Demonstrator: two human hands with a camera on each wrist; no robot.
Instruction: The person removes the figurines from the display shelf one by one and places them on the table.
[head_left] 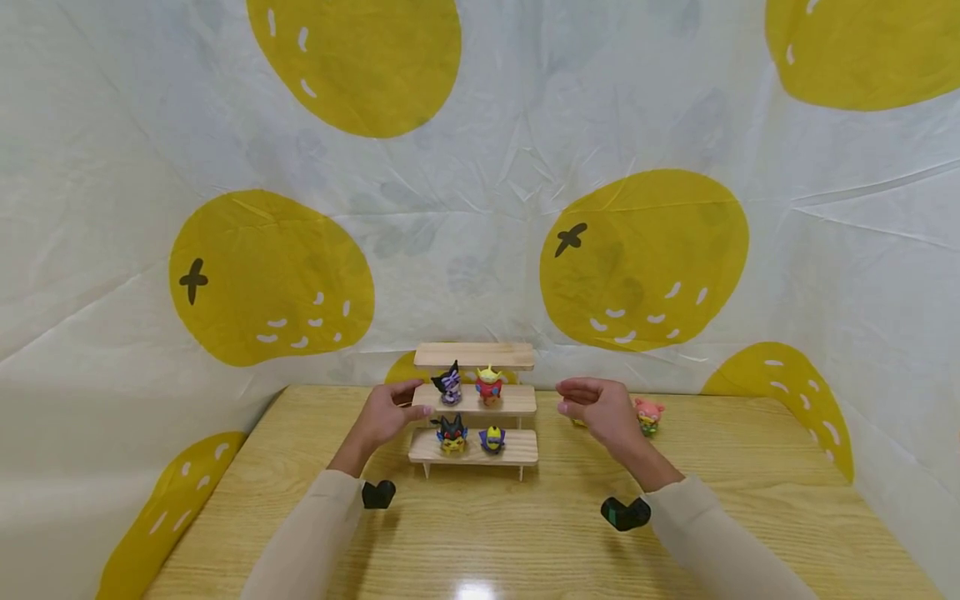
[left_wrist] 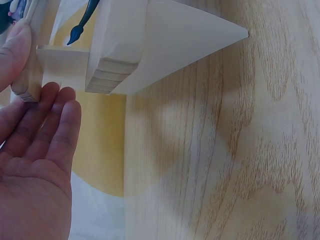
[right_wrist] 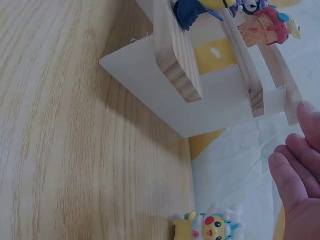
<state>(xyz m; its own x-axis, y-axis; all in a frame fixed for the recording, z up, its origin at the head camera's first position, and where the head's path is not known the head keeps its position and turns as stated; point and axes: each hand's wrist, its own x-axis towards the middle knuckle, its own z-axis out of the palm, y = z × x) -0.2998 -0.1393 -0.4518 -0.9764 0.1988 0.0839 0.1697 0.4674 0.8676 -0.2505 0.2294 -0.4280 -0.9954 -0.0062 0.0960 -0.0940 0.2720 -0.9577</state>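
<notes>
A three-tier wooden display shelf (head_left: 474, 398) stands on the table. My left hand (head_left: 390, 414) grips the left end of its middle board, thumb on one side and fingers on the other, as the left wrist view shows. My right hand (head_left: 600, 408) is off the shelf's right side, fingers relaxed, holding nothing. On the middle board are a black-and-purple figurine (head_left: 450, 387) and a red figurine (head_left: 489, 386) with an ice-cream cone base. The bottom board carries a black-eared yellow figurine (head_left: 452, 435) and a small yellow-and-blue figurine (head_left: 492, 440). The top board (head_left: 474, 355) is bare.
A pink figurine (head_left: 648, 415) stands on the table right of my right hand. A yellow figurine (right_wrist: 212, 227) with white and teal parts lies partly behind that hand in the head view. White cloth (head_left: 465, 275) with yellow fruit prints hangs behind the wooden table (head_left: 480, 525).
</notes>
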